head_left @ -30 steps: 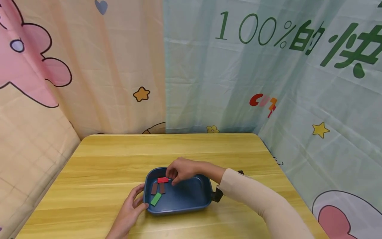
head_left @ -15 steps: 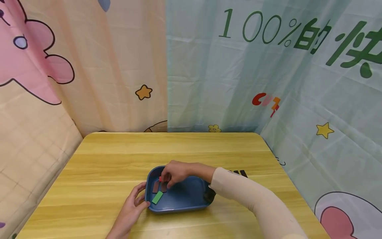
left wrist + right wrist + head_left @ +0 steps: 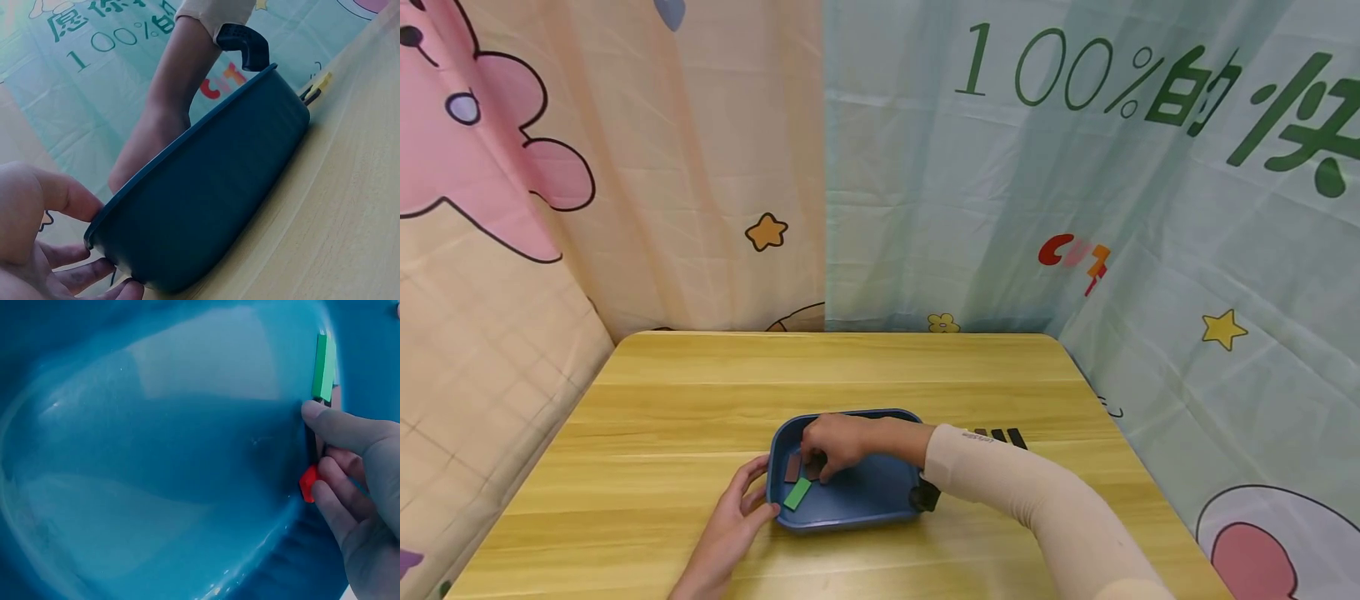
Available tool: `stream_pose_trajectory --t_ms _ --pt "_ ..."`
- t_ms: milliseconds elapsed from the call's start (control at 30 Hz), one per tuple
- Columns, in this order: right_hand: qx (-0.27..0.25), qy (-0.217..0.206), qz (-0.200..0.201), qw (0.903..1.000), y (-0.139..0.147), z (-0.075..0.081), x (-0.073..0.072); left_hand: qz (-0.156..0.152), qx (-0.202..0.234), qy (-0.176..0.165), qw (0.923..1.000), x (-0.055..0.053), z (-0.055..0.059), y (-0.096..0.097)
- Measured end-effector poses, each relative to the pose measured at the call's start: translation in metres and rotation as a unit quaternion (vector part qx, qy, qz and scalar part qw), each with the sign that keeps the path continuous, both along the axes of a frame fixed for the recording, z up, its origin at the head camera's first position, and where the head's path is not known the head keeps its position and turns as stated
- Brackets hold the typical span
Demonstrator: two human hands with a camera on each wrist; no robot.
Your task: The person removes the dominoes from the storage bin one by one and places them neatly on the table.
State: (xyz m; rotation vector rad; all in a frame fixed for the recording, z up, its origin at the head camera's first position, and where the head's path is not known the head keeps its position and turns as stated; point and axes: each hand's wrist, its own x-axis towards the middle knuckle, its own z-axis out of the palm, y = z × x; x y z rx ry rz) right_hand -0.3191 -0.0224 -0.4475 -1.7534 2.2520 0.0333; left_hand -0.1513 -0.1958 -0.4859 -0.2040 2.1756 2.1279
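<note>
A blue, round-cornered basin (image 3: 872, 492) is on the table, with my left hand (image 3: 735, 512) gripping its left end. In the left wrist view the thumb touches the rim and the other fingers curl against the outer wall. My right hand (image 3: 838, 442) reaches down inside. Its thumb and fingers pinch a slim brown block (image 3: 312, 445) near the left end. A red block (image 3: 307, 484) touches its lower fingers in the right wrist view, but the hand covers it in the head view. A green block (image 3: 797, 494) and another brown block (image 3: 792, 468) lie beside the hand.
Several dark slim blocks (image 3: 1017, 438) lie in a row on the wooden table (image 3: 700, 375), right of the basin, partly behind the right sleeve (image 3: 1000, 479). A yellow block (image 3: 322, 82) shows there too. A black device (image 3: 923, 497) sits under the right wrist. Printed curtains surround the table.
My right hand has shifted left and lower in the basin, from beside the red block to over it and a brown block. The left hand keeps its hold on the basin.
</note>
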Motion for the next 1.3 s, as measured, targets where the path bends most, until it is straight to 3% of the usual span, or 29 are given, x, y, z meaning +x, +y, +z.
stream_pose_trajectory --t_ms 300,467,600,900,1133,1300 --pt "0.004 0.037 0.026 0.999 -0.003 -0.004 0.0 0.001 0.002 -0.001 1.0 0.001 0.0 -0.001" --pt "0.009 0.034 0.042 0.9985 -0.004 -0.002 -0.002 0.003 0.005 0.001 1.0 0.001 0.0 0.0" --pt "0.003 0.015 0.04 0.9991 -0.001 0.004 -0.002 0.007 0.003 0.0 1.0 0.002 0.0 0.0" --pt "-0.07 -0.036 0.012 0.9968 0.012 0.007 -0.005 0.014 0.003 0.006 0.9999 0.003 -0.003 0.002" --pt "-0.099 -0.105 -0.023 0.9892 0.018 0.013 -0.005 0.018 0.003 -0.002 0.9998 0.004 -0.001 0.003" --pt "-0.125 -0.149 -0.077 0.9779 0.029 0.017 -0.005 0.022 0.004 0.003 0.9997 0.002 0.001 0.005"
